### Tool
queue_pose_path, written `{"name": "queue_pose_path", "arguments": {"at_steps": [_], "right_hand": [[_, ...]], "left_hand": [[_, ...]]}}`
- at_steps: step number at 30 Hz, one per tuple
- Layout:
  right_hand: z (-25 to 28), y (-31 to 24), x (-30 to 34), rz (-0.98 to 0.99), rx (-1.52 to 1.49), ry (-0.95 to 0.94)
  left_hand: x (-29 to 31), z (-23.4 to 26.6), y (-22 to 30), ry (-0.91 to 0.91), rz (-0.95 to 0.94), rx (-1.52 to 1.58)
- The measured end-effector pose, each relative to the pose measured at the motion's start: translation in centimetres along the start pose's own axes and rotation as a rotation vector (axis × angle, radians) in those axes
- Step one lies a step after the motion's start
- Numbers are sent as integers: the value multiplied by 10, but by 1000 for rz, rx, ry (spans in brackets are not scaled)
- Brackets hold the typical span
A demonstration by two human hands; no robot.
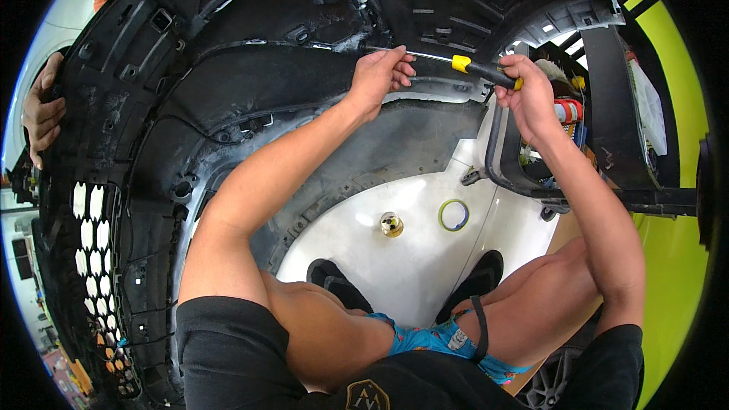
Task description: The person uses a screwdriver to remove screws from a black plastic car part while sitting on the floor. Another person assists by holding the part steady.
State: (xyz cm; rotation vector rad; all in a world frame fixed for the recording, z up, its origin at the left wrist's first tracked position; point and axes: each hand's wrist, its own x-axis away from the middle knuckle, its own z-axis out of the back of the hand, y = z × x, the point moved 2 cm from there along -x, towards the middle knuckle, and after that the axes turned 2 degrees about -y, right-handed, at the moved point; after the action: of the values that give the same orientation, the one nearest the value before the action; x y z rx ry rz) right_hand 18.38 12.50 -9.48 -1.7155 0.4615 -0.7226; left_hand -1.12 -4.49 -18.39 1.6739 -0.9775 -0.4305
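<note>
A large black plastic car bumper (228, 76) lies inside-up across the upper left. My right hand (531, 95) grips the black and yellow handle of a screwdriver (474, 68) at upper right. Its steel shaft runs left toward my left hand (382, 76), whose fingers pinch the shaft near the tip against the bumper's inner ribbing. Both forearms reach up from the lower edge.
Another person's hand (42, 114) holds the bumper's far left edge. On the white floor (425, 250) lie a small round metal fitting (391, 224) and a green tape ring (453, 215). A black cart frame (607, 121) with bottles stands right. My shoes (334, 281) are below.
</note>
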Motion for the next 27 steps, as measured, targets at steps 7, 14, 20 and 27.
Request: {"name": "queue_pose_path", "arguments": {"at_steps": [7,14,20,27], "right_hand": [[4,2,-1,-8,-10,-46],[0,0,1,26,-5,-89],[6,-6,-5,300,457,-212],[-10,-18,-4,-113,789,-355]], "left_hand": [[1,-1,-1,-2,-38,-7],[2,-6,-2,114,-5,72],[4,-10,5,105,21,193],[5,-5,3,139,24,183]]}}
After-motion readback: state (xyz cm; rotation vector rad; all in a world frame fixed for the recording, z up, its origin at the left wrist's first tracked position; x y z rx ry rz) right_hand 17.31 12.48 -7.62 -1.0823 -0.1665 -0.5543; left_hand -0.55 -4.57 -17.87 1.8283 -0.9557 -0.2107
